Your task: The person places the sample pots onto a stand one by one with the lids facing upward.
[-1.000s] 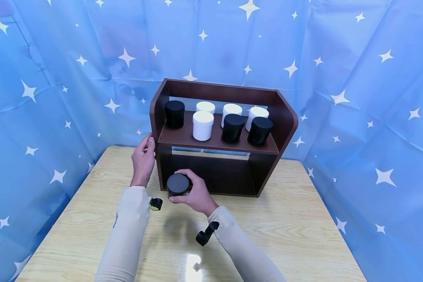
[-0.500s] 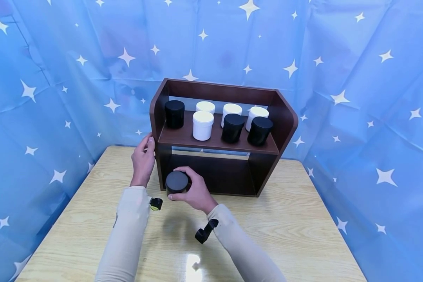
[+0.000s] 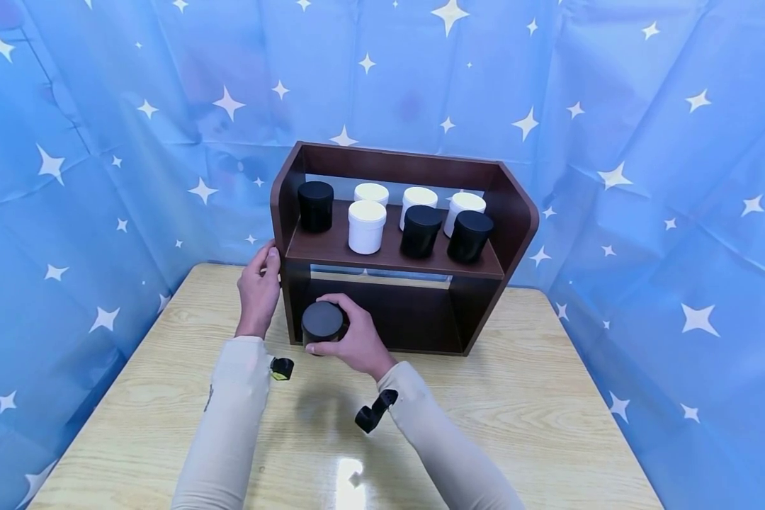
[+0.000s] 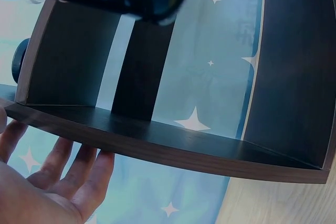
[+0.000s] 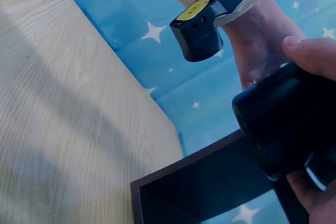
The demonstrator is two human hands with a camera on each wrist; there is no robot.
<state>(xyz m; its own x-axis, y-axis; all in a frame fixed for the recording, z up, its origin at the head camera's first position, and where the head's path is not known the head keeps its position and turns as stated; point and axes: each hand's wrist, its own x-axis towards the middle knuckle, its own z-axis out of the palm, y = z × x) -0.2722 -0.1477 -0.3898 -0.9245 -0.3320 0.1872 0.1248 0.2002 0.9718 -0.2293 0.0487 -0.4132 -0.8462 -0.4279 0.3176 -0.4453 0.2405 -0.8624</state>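
Observation:
My right hand [image 3: 357, 338] grips a black lidded jar [image 3: 322, 320] by its sides, thumb and fingers around it. The jar is upright in front of the left part of the shelf's lower compartment. In the right wrist view, the dark body of this jar [image 5: 278, 124] hides part of the fingers. At the left side of a dark brown two-tier shelf [image 3: 401, 163], my left hand [image 3: 259, 289] rests its fingertips against the outer side panel. The left wrist view shows those fingertips right at the edge of the panel [image 4: 157, 153].
On the upper tier stand white jars [image 3: 366, 227] and black jars [image 3: 421, 232], some in front of others. The lower compartment [image 3: 401, 315] shows a bare dark base. The shelf stands on a wooden table [image 3: 516, 411] before a blue star-patterned curtain [image 3: 644, 142].
My right hand has raised the black jar slightly and brought it a little closer to the lower compartment. My left hand stays in place at the side panel.

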